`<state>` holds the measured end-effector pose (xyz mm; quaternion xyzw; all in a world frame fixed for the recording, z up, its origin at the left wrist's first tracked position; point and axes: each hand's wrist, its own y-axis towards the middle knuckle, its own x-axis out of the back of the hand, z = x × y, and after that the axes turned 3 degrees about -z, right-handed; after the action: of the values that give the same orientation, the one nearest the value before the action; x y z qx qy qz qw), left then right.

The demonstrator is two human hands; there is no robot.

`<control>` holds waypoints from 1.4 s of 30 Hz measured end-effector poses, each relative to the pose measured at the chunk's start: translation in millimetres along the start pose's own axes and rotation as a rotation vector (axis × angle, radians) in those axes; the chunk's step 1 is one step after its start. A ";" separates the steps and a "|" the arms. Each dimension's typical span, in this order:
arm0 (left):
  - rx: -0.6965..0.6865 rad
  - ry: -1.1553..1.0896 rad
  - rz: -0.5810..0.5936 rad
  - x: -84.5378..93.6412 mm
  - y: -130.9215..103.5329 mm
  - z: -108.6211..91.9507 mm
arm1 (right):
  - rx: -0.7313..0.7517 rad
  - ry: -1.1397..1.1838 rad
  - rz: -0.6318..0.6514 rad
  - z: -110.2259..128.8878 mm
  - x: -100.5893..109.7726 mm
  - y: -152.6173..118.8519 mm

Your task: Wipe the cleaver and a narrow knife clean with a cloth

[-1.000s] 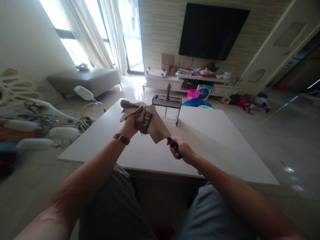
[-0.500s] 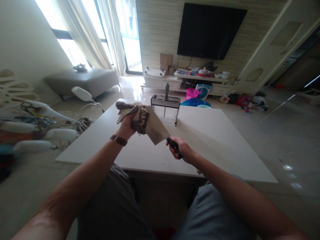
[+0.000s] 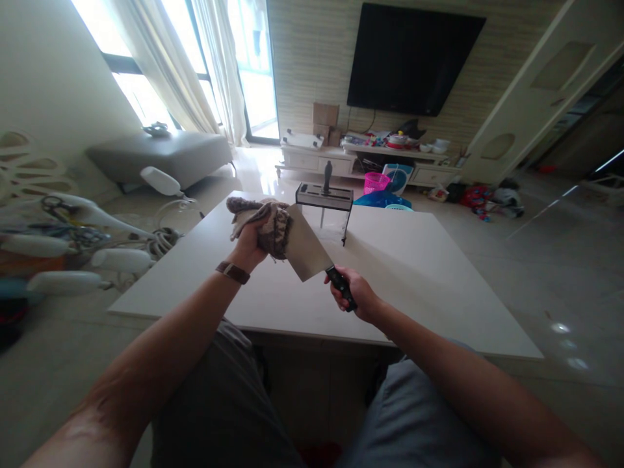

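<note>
Head camera: on the left, white lamp-like pieces (image 3: 121,260) are lying beside the white table (image 3: 419,273), and the left hand (image 3: 251,243) is clutching a bunched brown-and-beige cloth (image 3: 277,235), which is touching the far left end of a broad-bladed cleaver (image 3: 307,250) over the table. Just beyond the cleaver, a clear-sided knife stand (image 3: 316,195) is standing towards the table's far side, a dark handle (image 3: 328,172) rising from its top. Farther right and nearer, the right hand (image 3: 359,292) is grasping the cleaver by its black grip (image 3: 342,291), while a pink basket (image 3: 376,183) is sitting beyond the table's far edge
</note>
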<state>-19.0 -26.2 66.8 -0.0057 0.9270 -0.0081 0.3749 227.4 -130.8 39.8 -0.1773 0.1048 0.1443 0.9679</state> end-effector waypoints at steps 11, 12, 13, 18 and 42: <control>0.145 0.021 -0.133 -9.8 -10.5 17.1 | 0.038 0.066 -0.023 -1.8 -0.1 1.8; 0.161 0.022 -0.122 -11.8 -13.0 19.6 | 0.026 0.078 -0.021 -1.5 -0.1 1.8; 0.173 0.027 -0.108 -13.7 -15.4 22.1 | 0.010 0.095 -0.018 -1.4 -0.1 1.7; 0.237 0.087 -0.098 -18.3 -23.2 31.5 | -0.063 0.249 0.016 0.8 0.2 1.7; 0.264 0.081 -0.041 -22.4 -30.3 34.7 | -0.015 0.309 -0.021 10.9 1.1 0.1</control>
<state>21.4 -56.5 58.0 0.0253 0.9320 -0.1379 0.3342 230.0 -126.4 49.4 -0.2059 0.2496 0.1058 0.9403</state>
